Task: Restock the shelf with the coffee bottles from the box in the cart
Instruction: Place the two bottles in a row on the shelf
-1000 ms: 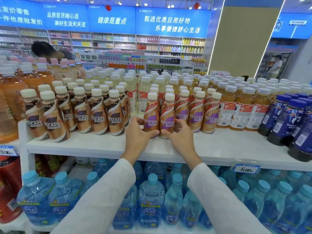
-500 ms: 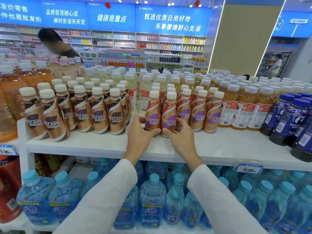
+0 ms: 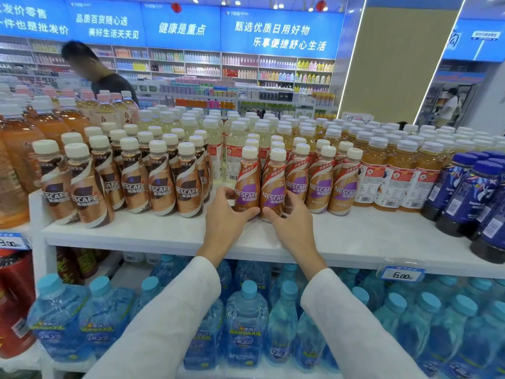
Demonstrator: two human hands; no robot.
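Observation:
Two Nescafe coffee bottles with red-and-purple labels stand side by side at the front of the white shelf (image 3: 153, 236). My left hand (image 3: 225, 218) grips the base of the left coffee bottle (image 3: 247, 184), thumb in front and fingers behind. My right hand (image 3: 288, 221) holds the base of the right coffee bottle (image 3: 274, 187) the same way. More bottles of this kind (image 3: 319, 181) stand in rows to the right and behind. A group of brown-label Nescafe bottles (image 3: 161, 181) stands to the left. The box and cart are out of view.
Orange tea bottles (image 3: 393, 173) and dark blue bottles (image 3: 464, 192) fill the shelf to the right, amber bottles (image 3: 16, 160) the left. Blue water bottles (image 3: 246, 324) crowd the lower shelf. A price tag (image 3: 401, 274) hangs at the edge. A person (image 3: 101, 75) stands behind the display.
Both hands have stayed on the two front bottles, which have slid slightly back toward the rows. The person behind the display has straightened up and moved right.

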